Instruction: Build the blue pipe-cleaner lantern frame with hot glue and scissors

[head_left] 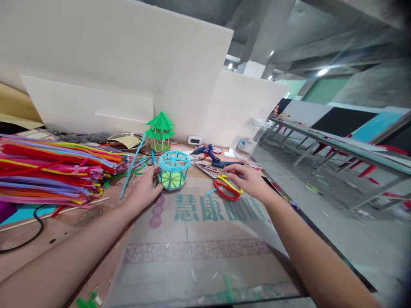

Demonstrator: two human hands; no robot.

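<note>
My left hand (146, 188) rests against the left side of a small light-blue pipe-cleaner cage (174, 169) with a green base, holding it on the cardboard sheet (205, 239). My right hand (248, 179) lies over the red-and-yellow-handled scissors (227, 188), fingers on the handles. A loose light-blue pipe cleaner (132, 171) leans diagonally just left of my left hand.
A big heap of coloured pipe cleaners (54, 171) fills the left of the table. A green pagoda model (159, 131) stands behind the cage. A blue glue gun (205, 152), a utility knife (205, 170) and a plastic jar (245, 147) lie at the back right. White foam boards (128, 77) wall the rear. A black cable (28, 235) runs at the left.
</note>
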